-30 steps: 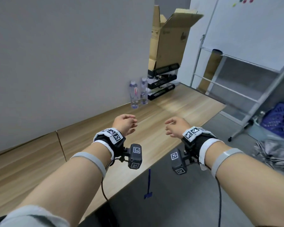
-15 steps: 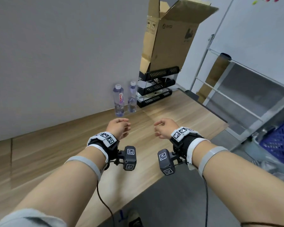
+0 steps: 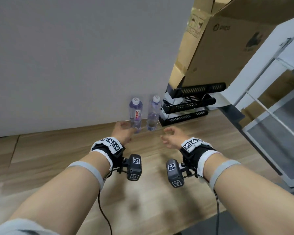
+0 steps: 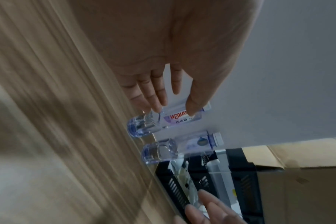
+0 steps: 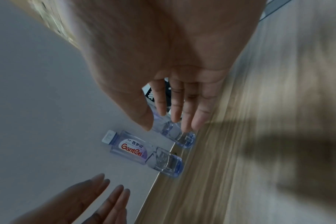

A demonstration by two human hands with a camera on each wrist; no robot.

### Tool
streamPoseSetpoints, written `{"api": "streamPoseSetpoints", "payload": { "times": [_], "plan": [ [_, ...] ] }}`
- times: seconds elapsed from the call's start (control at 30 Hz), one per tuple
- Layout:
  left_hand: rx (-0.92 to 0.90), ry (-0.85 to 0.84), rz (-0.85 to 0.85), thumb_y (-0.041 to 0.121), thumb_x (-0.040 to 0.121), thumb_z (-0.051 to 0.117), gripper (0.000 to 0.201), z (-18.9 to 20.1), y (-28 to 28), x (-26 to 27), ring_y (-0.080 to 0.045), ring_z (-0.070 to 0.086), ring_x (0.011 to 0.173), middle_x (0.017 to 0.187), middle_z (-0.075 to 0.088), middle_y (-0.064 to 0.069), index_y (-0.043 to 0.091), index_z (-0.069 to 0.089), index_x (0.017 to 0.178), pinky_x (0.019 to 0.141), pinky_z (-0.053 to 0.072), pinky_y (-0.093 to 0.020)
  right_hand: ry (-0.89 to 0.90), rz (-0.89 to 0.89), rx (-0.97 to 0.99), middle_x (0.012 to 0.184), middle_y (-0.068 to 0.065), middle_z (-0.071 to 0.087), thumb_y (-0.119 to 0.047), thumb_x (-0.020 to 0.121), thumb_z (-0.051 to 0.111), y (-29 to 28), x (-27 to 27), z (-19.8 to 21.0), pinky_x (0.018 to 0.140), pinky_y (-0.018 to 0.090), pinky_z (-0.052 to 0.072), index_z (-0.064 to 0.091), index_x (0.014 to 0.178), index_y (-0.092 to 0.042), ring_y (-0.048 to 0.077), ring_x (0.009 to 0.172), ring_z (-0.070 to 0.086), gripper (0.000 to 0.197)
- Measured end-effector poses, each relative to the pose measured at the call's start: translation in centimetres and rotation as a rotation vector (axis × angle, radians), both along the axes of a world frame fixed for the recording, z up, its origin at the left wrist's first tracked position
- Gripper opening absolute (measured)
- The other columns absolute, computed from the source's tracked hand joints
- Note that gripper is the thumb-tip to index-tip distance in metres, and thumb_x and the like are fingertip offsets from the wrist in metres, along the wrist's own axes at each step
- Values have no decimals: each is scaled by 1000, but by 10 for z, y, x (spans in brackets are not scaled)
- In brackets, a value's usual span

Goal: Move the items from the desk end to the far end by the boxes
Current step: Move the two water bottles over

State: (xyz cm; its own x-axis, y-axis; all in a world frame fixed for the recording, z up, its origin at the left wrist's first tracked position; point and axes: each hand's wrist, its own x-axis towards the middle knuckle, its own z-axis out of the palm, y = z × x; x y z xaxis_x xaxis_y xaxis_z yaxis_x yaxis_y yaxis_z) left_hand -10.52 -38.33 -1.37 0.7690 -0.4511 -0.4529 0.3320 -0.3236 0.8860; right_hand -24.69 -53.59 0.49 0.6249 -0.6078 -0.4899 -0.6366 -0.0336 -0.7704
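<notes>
Left hand (image 3: pixel 121 133): fingers extended and loosely spread, holding nothing, just short of the labelled bottle (image 3: pixel 135 114). Right hand (image 3: pixel 172 139): likewise relaxed and empty, near the second bottle (image 3: pixel 153 114). Both bottles stand upright, side by side, on the wooden table (image 3: pixel 58 158) against the wall. Beside them is a black tiered rack (image 3: pixel 190 102) with a cardboard box (image 3: pixel 219 48) on top.

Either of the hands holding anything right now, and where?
Nothing held. Left hand and right hand are open, short of the two clear plastic water bottles against the wall.
</notes>
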Motion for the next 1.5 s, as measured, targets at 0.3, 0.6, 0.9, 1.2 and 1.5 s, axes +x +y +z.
{"api": "streamPoseSetpoints", "payload": {
  "times": [0.3,0.6,0.9,1.2,1.5],
  "plan": [
    [112,-51,144,20,70,87,102,-26,-69,48,-29,60,117,137,57,-12,26,26,153,106,46,-48,-149,106,-26,110,6,59,-2,81,72,-80,86,-39,72,15,43,49,128,-9,19,99,58,52],
    [163,-309,201,8,74,82,72,-56,-106,48,-20,60,105,117,59,-1,12,42,133,84,47,-26,-178,188,-50,112,-1,56,-16,77,80,-106,113,-81,89,23,38,42,135,-13,14,101,54,69],
    [213,-338,281,19,68,84,54,-57,-46,25,-6,67,88,101,70,4,16,59,117,73,50,-13,-106,279,-157,98,4,61,-13,78,76,-66,110,-94,59,8,44,57,121,-7,16,78,59,48],
    [113,-295,507,7,71,84,51,-28,142,-43,8,65,73,93,70,11,21,60,115,60,44,-2,-184,399,-57,85,-6,61,-5,82,74,85,73,-45,52,6,41,55,121,-16,15,76,63,45],
    [84,-458,784,16,66,87,54,44,379,-69,6,67,81,95,72,14,28,63,113,70,48,-7,-389,636,3,104,2,66,-10,72,83,321,106,-3,76,23,42,58,122,-11,19,91,64,55]
  ]
}}
